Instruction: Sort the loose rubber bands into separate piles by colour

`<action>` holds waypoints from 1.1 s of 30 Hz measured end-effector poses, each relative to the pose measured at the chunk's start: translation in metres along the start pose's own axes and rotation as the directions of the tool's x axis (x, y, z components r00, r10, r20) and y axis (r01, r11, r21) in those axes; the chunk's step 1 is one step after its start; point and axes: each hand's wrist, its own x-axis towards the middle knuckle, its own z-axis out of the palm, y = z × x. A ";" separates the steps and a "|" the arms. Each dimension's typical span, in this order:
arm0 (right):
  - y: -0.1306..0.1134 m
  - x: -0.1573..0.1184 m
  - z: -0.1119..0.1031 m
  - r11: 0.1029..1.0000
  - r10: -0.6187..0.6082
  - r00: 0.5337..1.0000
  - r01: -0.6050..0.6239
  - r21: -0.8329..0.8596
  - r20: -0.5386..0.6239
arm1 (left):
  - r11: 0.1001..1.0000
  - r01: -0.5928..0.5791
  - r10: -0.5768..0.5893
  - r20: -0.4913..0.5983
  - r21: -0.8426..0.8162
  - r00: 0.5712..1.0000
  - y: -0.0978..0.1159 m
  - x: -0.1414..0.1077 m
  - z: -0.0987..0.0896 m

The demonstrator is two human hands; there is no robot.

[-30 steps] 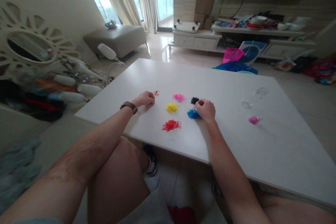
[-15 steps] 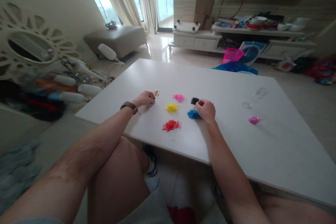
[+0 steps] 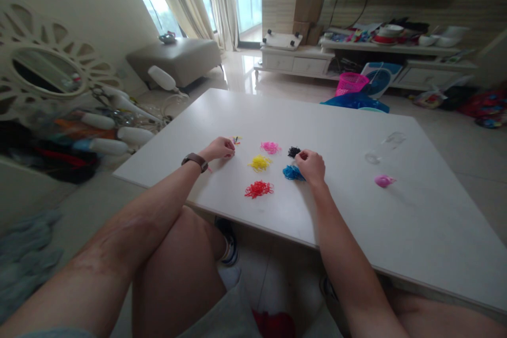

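Note:
My left hand [image 3: 223, 149] rests on the white table [image 3: 328, 211] with its fingers curled together; what they hold, if anything, is too small to see. Just beyond its fingertips lie a few mixed-colour bands [image 3: 237, 140]. My right hand [image 3: 311, 165] is pinched closed at the edge of a pile of black bands [image 3: 293, 151], and I cannot make out anything between its fingers. Under and beside it lies a blue pile of bands [image 3: 292, 172], partly covered by the hand. Between my hands are pink bands [image 3: 271, 147], yellow bands [image 3: 260, 163] and red bands [image 3: 259, 189].
On the table's right side lie a pink-purple object [image 3: 384, 181] and a clear plastic container [image 3: 392, 140]. A pink basket [image 3: 351, 83] stands on the floor past the far edge. My knees are under the near edge [image 3: 253, 226].
Both hands stay almost in place. The fingers of my left hand have shifted very slightly; the piles look the same.

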 end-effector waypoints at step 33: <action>-0.001 0.000 -0.001 1.000 0.001 1.000 -0.001 -0.003 0.005 | 1.000 0.029 -0.029 0.000 0.012 1.000 0.003 -0.001 0.000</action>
